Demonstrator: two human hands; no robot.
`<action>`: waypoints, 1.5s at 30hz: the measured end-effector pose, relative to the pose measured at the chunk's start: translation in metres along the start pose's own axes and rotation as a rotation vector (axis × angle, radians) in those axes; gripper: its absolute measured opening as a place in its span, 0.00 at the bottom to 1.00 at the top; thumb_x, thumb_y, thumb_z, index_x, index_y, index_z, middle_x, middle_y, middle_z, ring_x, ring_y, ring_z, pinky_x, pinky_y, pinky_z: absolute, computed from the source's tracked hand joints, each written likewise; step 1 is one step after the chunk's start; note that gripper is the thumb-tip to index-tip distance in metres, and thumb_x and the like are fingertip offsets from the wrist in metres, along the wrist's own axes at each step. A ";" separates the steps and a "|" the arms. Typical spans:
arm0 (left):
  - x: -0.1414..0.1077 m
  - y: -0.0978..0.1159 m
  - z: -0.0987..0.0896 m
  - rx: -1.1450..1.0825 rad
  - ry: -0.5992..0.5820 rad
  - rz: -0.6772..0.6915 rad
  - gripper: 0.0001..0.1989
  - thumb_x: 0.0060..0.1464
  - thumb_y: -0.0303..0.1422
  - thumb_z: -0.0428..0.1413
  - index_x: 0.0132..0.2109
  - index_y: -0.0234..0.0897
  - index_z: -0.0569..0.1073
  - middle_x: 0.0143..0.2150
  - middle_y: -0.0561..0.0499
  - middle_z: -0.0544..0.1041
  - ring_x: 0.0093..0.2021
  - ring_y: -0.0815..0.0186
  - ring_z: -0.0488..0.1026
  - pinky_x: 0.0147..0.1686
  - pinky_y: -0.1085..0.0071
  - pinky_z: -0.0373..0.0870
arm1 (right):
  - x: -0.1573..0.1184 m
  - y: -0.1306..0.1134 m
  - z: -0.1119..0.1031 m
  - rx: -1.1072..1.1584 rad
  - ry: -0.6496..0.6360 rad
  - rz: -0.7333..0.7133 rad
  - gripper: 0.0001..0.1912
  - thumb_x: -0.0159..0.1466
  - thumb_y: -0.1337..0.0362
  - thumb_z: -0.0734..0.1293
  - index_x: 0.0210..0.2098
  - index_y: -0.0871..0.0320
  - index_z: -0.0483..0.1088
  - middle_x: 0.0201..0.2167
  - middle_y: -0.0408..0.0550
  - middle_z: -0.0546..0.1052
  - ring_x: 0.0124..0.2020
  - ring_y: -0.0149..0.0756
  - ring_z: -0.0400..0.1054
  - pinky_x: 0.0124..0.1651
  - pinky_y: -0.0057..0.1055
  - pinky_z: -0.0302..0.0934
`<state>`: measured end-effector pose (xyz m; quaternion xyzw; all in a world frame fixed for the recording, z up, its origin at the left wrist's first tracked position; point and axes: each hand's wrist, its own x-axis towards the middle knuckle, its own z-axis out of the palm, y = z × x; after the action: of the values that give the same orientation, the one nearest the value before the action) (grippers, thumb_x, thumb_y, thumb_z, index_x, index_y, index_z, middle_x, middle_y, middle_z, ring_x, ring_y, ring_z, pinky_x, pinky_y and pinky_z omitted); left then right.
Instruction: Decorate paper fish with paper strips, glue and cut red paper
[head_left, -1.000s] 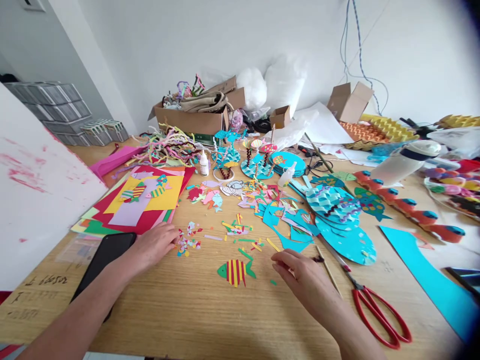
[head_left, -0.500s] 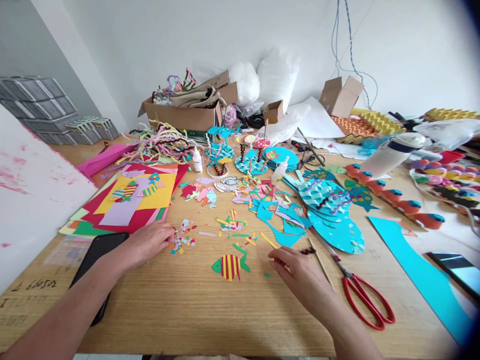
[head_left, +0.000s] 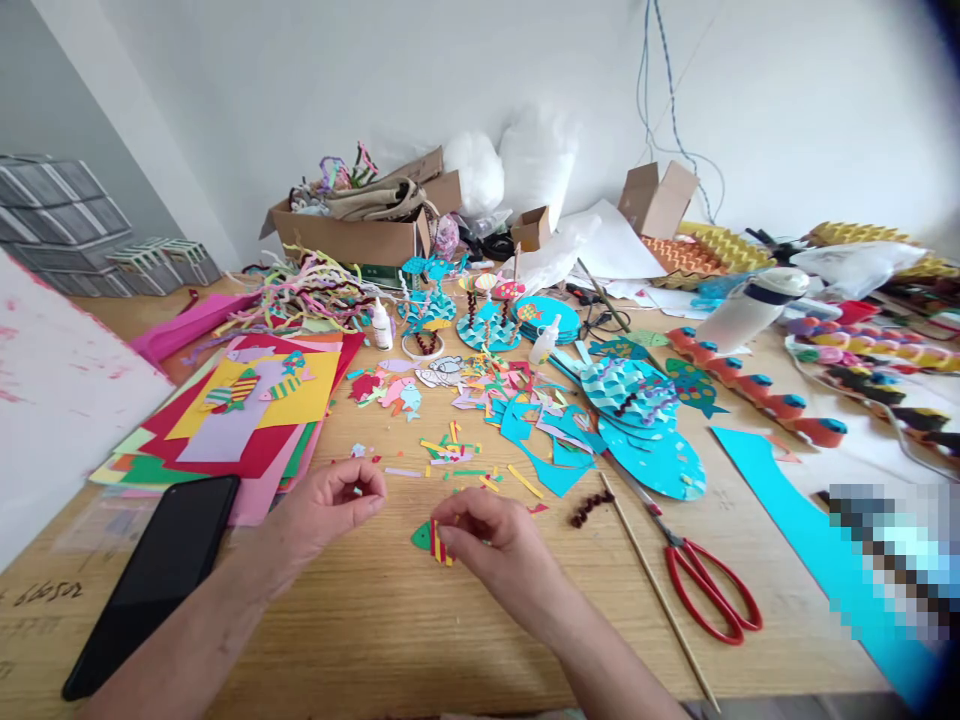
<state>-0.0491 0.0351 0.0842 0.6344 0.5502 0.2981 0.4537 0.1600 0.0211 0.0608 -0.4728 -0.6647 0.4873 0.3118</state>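
On the wooden table [head_left: 390, 640], a striped paper fish [head_left: 441, 553] with a green head lies at the front centre. My right hand [head_left: 491, 545] is over its rear part, with thumb and forefinger closed at the body; the tail is hidden. To the left of the fish is my left hand [head_left: 330, 510], its thumb and fingertips pinched together above the table. Whatever it may hold is too small or hidden to name. Small paper scraps [head_left: 454, 452] are scattered beyond both hands.
At left are a black phone [head_left: 161, 570] and stacked coloured paper [head_left: 300, 405]. Red-handled scissors [head_left: 712, 585], a wooden stick [head_left: 660, 595] and a brown pipe cleaner [head_left: 591, 508] lie at right. Farther back stand glue bottles [head_left: 382, 326] and blue paper discs [head_left: 652, 460].
My right hand has moved left onto the fish. My left hand has shifted right, away from the small confetti pieces. The view has shifted slightly.
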 end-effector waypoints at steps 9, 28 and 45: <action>0.008 -0.008 0.029 -0.108 -0.038 0.024 0.08 0.44 0.38 0.50 0.25 0.39 0.64 0.21 0.58 0.61 0.23 0.70 0.59 0.23 0.75 0.58 | 0.020 -0.002 0.019 0.125 0.019 -0.017 0.05 0.57 0.64 0.63 0.28 0.58 0.69 0.16 0.37 0.64 0.18 0.24 0.55 0.20 0.21 0.50; 0.014 -0.022 0.037 -0.217 -0.165 -0.027 0.07 0.44 0.35 0.53 0.26 0.37 0.64 0.23 0.58 0.62 0.25 0.70 0.57 0.26 0.74 0.54 | 0.021 0.007 0.018 -0.007 -0.003 -0.034 0.05 0.54 0.70 0.61 0.23 0.58 0.63 0.17 0.37 0.62 0.19 0.25 0.54 0.22 0.22 0.46; 0.015 -0.019 0.040 -0.271 -0.182 -0.076 0.08 0.42 0.36 0.54 0.25 0.37 0.64 0.22 0.59 0.62 0.25 0.70 0.57 0.25 0.74 0.52 | 0.021 0.012 0.017 0.020 -0.041 -0.015 0.05 0.56 0.70 0.61 0.24 0.58 0.63 0.18 0.38 0.65 0.20 0.26 0.57 0.22 0.23 0.47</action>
<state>-0.0184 0.0390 0.0490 0.5705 0.4855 0.2935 0.5939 0.1411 0.0354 0.0431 -0.4546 -0.6697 0.5008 0.3066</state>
